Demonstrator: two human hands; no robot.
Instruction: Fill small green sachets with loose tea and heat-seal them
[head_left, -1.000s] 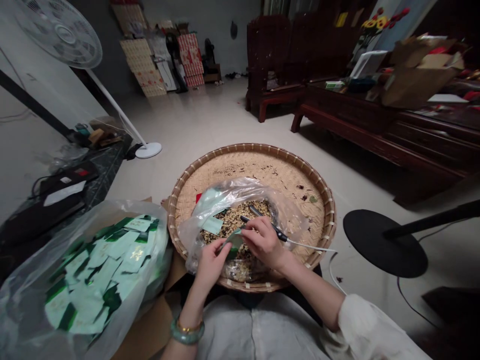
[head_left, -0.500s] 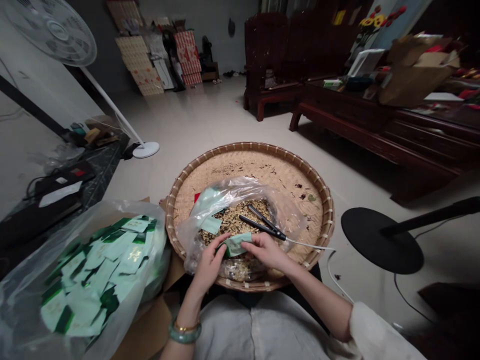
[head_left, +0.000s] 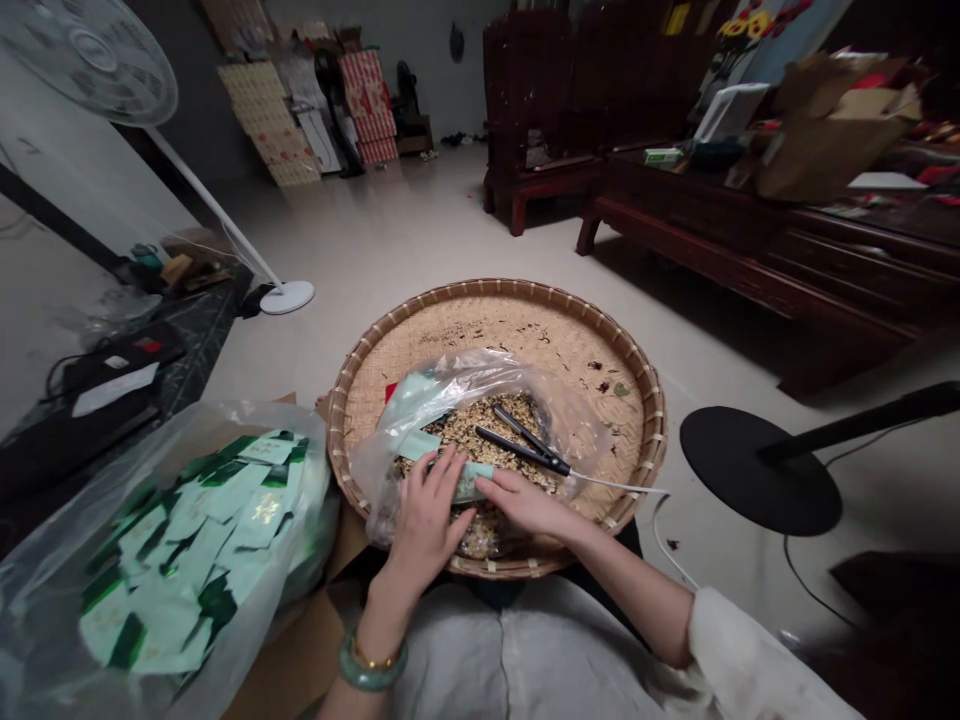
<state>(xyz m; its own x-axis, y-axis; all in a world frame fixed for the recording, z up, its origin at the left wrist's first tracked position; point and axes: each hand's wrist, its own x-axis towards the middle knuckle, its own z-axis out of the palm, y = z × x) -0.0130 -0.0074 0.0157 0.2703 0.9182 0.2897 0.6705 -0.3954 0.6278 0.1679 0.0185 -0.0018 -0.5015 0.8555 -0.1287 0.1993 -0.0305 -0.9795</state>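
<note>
A small pale green sachet (head_left: 471, 482) lies over a clear plastic bag of mixed dried bits (head_left: 487, 420) in a round woven tray (head_left: 637, 380). My left hand (head_left: 427, 515) lies flat over the sachet's left part with fingers stretched out. My right hand (head_left: 525, 500) pinches the sachet's right end. A black two-armed corded tool (head_left: 521, 445) rests on the bag just beyond my right hand, not held. Two more green sachets (head_left: 416, 443) lie in the bag's left part.
A big clear bag full of green sachets (head_left: 187, 540) stands at my left on cardboard. A white fan (head_left: 289, 295) stands behind it, a black round stand base (head_left: 757, 470) at the right. Dark wooden furniture (head_left: 750, 230) lines the right side.
My right hand let go of the black tool, which now rests on the bag. Both hands lowered the sachet, and my left hand has flattened over it.
</note>
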